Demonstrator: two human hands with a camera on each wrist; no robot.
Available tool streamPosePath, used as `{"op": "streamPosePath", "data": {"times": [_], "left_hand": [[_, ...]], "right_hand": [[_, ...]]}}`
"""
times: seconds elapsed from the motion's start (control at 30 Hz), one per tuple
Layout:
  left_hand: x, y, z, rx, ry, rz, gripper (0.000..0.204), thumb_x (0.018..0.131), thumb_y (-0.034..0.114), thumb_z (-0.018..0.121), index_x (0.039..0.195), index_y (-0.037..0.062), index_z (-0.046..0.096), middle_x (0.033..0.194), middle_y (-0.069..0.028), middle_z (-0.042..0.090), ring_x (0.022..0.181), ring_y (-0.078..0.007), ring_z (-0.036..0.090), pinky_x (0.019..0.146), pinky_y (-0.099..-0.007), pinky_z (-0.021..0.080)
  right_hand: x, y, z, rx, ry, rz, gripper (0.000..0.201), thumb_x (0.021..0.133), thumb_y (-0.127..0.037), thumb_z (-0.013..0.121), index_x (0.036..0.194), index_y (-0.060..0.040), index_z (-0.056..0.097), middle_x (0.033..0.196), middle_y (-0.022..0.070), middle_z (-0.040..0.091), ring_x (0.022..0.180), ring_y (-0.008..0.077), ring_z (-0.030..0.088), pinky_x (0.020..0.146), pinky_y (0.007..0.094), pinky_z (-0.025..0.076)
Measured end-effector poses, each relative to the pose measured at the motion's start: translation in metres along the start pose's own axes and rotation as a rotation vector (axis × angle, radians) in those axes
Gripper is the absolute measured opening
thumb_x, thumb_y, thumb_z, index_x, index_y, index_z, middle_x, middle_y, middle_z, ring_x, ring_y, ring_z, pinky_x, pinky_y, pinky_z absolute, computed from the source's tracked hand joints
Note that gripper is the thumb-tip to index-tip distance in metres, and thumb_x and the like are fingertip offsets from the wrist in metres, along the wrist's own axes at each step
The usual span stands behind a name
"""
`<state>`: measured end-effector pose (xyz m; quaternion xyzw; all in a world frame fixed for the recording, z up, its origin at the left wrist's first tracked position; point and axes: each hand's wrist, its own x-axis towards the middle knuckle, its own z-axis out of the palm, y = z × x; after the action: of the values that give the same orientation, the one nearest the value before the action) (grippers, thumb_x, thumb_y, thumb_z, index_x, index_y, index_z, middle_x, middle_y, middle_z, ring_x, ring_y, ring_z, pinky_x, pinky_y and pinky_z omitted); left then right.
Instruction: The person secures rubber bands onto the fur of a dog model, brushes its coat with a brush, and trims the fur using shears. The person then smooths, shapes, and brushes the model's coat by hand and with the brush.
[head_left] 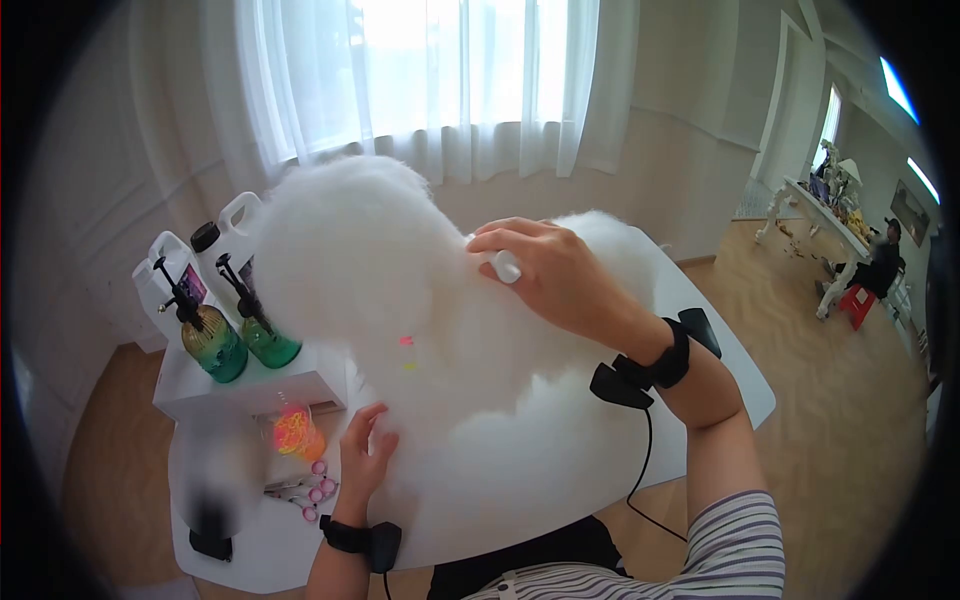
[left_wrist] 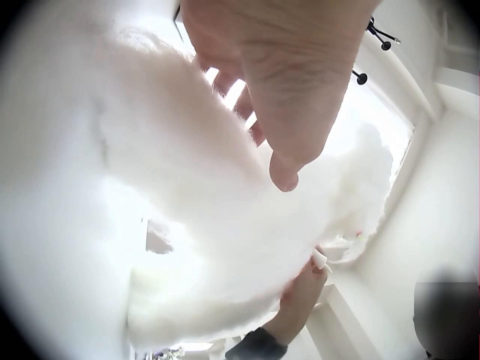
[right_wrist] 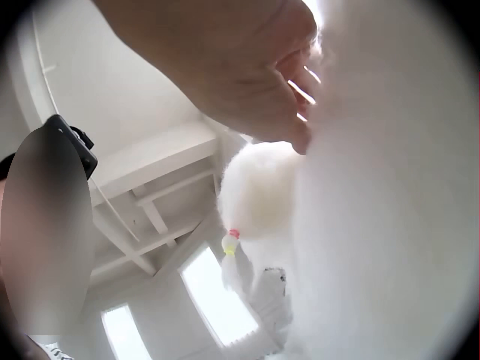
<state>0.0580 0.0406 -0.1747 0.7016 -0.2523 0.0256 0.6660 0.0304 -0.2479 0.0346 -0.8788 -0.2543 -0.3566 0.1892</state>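
Note:
A fluffy white dog stands on the white table, its head end to the left. Pink and yellow-green hair ties band a tuft of its fur. My right hand grips a small white handle over the dog's back, fingertips at the fur; the tool's working end is hidden. From the left wrist view, a white piece shows at that hand. Low on the dog's near side, my left hand rests against the fur with loose fingers. The left wrist view shows those fingers extended along the coat.
Two green spray bottles and white jugs stand at the left on a white box. Nearby are a cup of colourful bands and pink-ringed scissors. A cable hangs from my right wrist. A person sits far right.

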Motion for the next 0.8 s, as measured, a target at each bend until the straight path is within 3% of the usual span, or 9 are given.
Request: {"op": "streamPosePath", "data": {"times": [0.07,0.2,0.27,0.37,0.5,0.63,0.7,0.73,0.8], "left_hand": [[0.001,0.003,0.001,0.037,0.007,0.016,0.039,0.079,0.014,0.065,0.112,-0.0030,0.054,0.104,-0.0117,0.060,0.102,-0.0194,0.057,0.094,-0.0321,0.040],[0.002,0.008,0.003,0.115,-0.006,0.052,0.039,0.078,0.016,0.066,0.110,-0.0030,0.055,0.102,-0.0132,0.062,0.100,-0.0209,0.058,0.091,-0.0318,0.042],[0.001,0.006,0.005,0.096,0.004,0.045,0.039,0.078,0.016,0.066,0.109,-0.0029,0.055,0.101,-0.0128,0.062,0.099,-0.0203,0.058,0.090,-0.0315,0.042],[0.001,0.007,0.006,0.084,0.022,0.038,0.038,0.077,0.017,0.067,0.108,-0.0027,0.055,0.099,-0.0122,0.062,0.097,-0.0191,0.058,0.088,-0.0307,0.043],[0.002,0.008,0.005,0.108,0.015,0.023,0.037,0.077,0.016,0.066,0.107,-0.0027,0.055,0.097,-0.0116,0.062,0.094,-0.0176,0.058,0.087,-0.0299,0.043],[0.001,0.004,0.006,0.088,0.033,0.017,0.037,0.077,0.015,0.066,0.107,-0.0029,0.055,0.096,-0.0117,0.062,0.093,-0.0186,0.058,0.087,-0.0301,0.043],[0.001,0.000,0.005,0.140,0.054,0.072,0.038,0.075,0.014,0.067,0.106,-0.0033,0.054,0.095,-0.0120,0.062,0.092,-0.0199,0.059,0.087,-0.0306,0.043],[0.001,0.002,0.005,0.142,0.054,0.064,0.038,0.075,0.014,0.067,0.106,-0.0033,0.054,0.095,-0.0120,0.062,0.092,-0.0199,0.059,0.087,-0.0306,0.043],[0.002,0.006,0.005,0.162,0.036,0.067,0.040,0.074,0.013,0.068,0.107,-0.0041,0.054,0.097,-0.0126,0.062,0.094,-0.0212,0.060,0.088,-0.0311,0.043]], "right_hand": [[-0.010,0.009,-0.004,-0.121,0.047,0.060,0.011,0.082,-0.008,0.061,0.093,-0.0049,0.063,0.096,0.0091,0.065,0.089,0.0289,0.061,0.080,0.0361,0.047],[-0.047,0.028,-0.026,-0.317,0.147,0.078,0.014,0.082,-0.008,0.062,0.095,-0.0052,0.062,0.099,0.0098,0.064,0.091,0.0299,0.061,0.080,0.0364,0.047],[-0.072,0.031,-0.034,-0.369,0.352,0.200,0.018,0.081,-0.006,0.063,0.099,-0.0058,0.060,0.101,0.0111,0.063,0.092,0.0311,0.060,0.081,0.0372,0.047],[-0.113,0.040,-0.039,-0.484,0.439,0.241,0.021,0.080,-0.004,0.064,0.101,-0.0047,0.059,0.102,0.0131,0.062,0.093,0.0322,0.059,0.081,0.0383,0.047],[-0.164,0.039,-0.029,-0.478,0.324,0.298,0.021,0.081,-0.006,0.063,0.101,-0.0029,0.058,0.099,0.0144,0.062,0.090,0.0328,0.060,0.077,0.0379,0.048],[-0.180,0.036,-0.037,-0.381,0.258,0.518,0.020,0.082,-0.007,0.064,0.101,-0.0011,0.057,0.093,0.0151,0.063,0.080,0.0317,0.062,0.069,0.0346,0.049],[-0.174,0.038,-0.048,-0.275,0.299,0.733,0.019,0.083,-0.007,0.064,0.100,-0.0007,0.058,0.095,0.0147,0.063,0.081,0.0301,0.062,0.068,0.0332,0.049],[-0.169,0.034,-0.051,-0.272,0.291,0.737,0.019,0.083,-0.007,0.064,0.100,-0.0007,0.058,0.095,0.0147,0.063,0.081,0.0301,0.062,0.068,0.0332,0.049],[-0.160,0.025,-0.052,-0.383,0.556,0.467,0.019,0.083,-0.005,0.063,0.101,-0.0013,0.057,0.099,0.0149,0.062,0.082,0.0300,0.062,0.068,0.0322,0.050]]}}
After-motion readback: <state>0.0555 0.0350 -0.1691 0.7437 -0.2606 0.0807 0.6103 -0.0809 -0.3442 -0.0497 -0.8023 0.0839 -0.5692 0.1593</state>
